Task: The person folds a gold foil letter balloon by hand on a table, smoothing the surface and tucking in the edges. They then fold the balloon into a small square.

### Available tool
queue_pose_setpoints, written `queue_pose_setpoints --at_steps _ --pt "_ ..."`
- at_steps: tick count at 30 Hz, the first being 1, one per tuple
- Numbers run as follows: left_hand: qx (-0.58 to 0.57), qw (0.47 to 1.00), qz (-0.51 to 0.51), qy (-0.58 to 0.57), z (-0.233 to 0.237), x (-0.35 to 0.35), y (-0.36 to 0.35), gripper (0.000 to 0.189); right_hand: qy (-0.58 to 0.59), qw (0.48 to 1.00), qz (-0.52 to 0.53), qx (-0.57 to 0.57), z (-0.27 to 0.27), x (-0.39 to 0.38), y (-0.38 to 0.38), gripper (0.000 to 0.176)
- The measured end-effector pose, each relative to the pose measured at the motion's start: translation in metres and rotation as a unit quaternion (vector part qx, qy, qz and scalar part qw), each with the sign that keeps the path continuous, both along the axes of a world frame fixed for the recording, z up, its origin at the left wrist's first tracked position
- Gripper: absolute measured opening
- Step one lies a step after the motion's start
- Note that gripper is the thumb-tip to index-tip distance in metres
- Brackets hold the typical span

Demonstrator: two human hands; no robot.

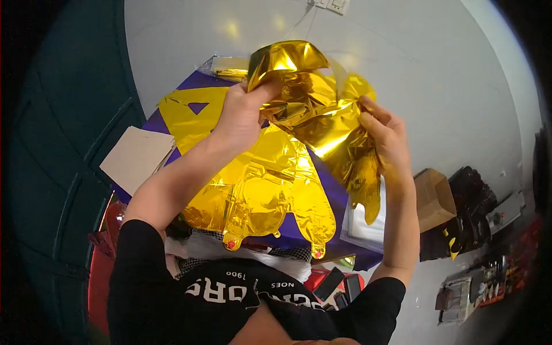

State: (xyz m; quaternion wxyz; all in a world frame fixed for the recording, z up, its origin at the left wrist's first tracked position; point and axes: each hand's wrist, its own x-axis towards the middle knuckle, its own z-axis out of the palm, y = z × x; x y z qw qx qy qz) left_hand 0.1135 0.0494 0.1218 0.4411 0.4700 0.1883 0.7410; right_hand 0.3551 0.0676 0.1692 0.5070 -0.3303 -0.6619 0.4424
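Our left hand (244, 112) and right hand (385, 135) are both raised in front of us, held apart, each clamped on one side of the crumpled gold foil balloon (310, 109). The left hand pinches the balloon's upper left fold between thumb and fingers, while the right hand grips its right edge with the fingers curled over the foil. The balloon hangs in the air between our hands, bunched and creased, with a long tail of foil drooping below the right hand. Beneath it we see more flat gold balloons (259, 190) spread over a purple cover (339, 201), their small valve ends pointing toward us. A clear packet of gold foil (227, 66) lies at the far edge of the purple cover, just beyond our left hand. A sheet of cardboard (135, 158) rests at the left side of the cover, partly over its edge. To the right, well apart from the balloons, an open cardboard box (434, 198) stands on the pale floor. A dark phone (329, 283) lies close to our body, below the purple cover.
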Motion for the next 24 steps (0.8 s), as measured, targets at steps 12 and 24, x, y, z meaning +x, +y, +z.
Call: queue_pose_setpoints --at_steps 12,24 --pt "-0.034 0.995 -0.073 0.059 0.054 0.002 0.036 0.021 -0.288 0.881 -0.215 0.308 -0.028 0.003 0.025 0.087" --pt "-0.091 0.969 -0.191 0.126 0.088 0.036 0.038 0.017 0.029 0.954 -0.157 0.254 0.012 0.011 0.018 0.020"
